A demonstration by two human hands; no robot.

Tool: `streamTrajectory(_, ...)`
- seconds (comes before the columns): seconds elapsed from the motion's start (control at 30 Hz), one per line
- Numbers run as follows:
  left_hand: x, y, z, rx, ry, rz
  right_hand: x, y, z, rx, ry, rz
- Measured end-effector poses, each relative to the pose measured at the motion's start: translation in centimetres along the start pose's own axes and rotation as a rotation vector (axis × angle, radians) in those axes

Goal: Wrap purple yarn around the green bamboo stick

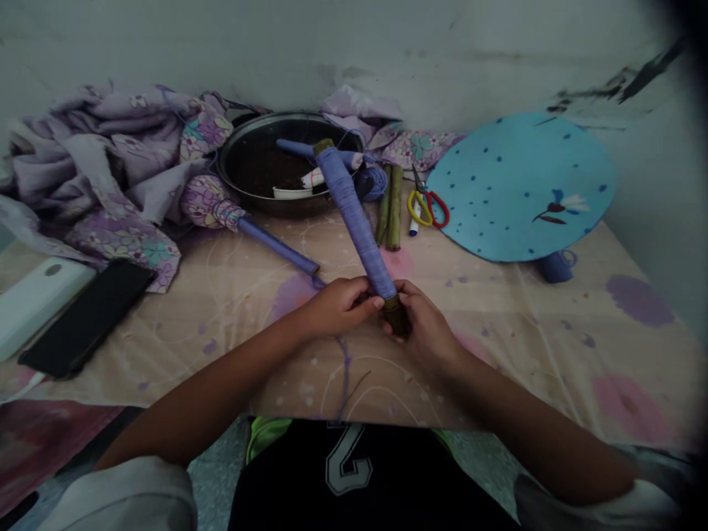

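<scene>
A stick wrapped in purple yarn (357, 221) slants up and away from me, bare and brownish green at both ends. My left hand (346, 304) pinches its lower part from the left, thumb near the edge of the wrapping. Around the bare lower end, the fingers of my right hand (423, 321) are closed from the right. A strand of purple yarn (346, 369) hangs below my left hand across the cloth. To the left lies a thinner purple-wrapped stick (282, 247) with a floral fabric bundle (207, 203) at its end.
Behind are a dark pan (248, 173) of soil-like material, a yarn ball (373, 182), bare sticks (394, 214), scissors (428, 203), a marker (414, 219) and a blue oval sheet (514, 184). At left: crumpled fabric (119, 147), a white device (41, 299), a black phone (88, 321).
</scene>
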State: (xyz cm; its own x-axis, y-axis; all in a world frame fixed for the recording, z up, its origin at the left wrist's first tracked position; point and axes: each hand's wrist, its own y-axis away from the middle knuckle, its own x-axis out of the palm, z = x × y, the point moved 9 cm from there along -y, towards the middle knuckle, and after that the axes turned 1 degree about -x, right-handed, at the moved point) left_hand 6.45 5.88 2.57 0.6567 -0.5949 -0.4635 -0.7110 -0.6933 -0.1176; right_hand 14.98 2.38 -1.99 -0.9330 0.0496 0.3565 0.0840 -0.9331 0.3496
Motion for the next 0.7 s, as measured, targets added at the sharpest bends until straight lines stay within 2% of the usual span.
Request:
streamTrajectory(0.13, 0.2, -0.1, -0.2, -0.013, 0.084, 0.02, 0.4, 0.4, 0.3, 0.015, -0.028, 0.015)
streamTrajectory(0.23, 0.2, -0.1, -0.2, -0.024, 0.04, 0.036, 0.5, 0.5, 0.3, 0.032, -0.045, 0.016)
streamTrajectory(0.43, -0.3, 0.1, 0.0, -0.014, 0.011, -0.031, 0.7, 0.8, 0.2, 0.04, -0.095, 0.014)
streamTrajectory(0.6, -0.3, -0.1, 0.6, -0.053, 0.123, -0.09, 0.6, 0.7, -0.2, 0.063, -0.145, -0.007)
streamTrajectory(0.7, 0.1, -0.2, 1.4, -0.135, 0.241, -0.095, 0.5, 0.6, -0.3, 0.063, -0.164, -0.009)
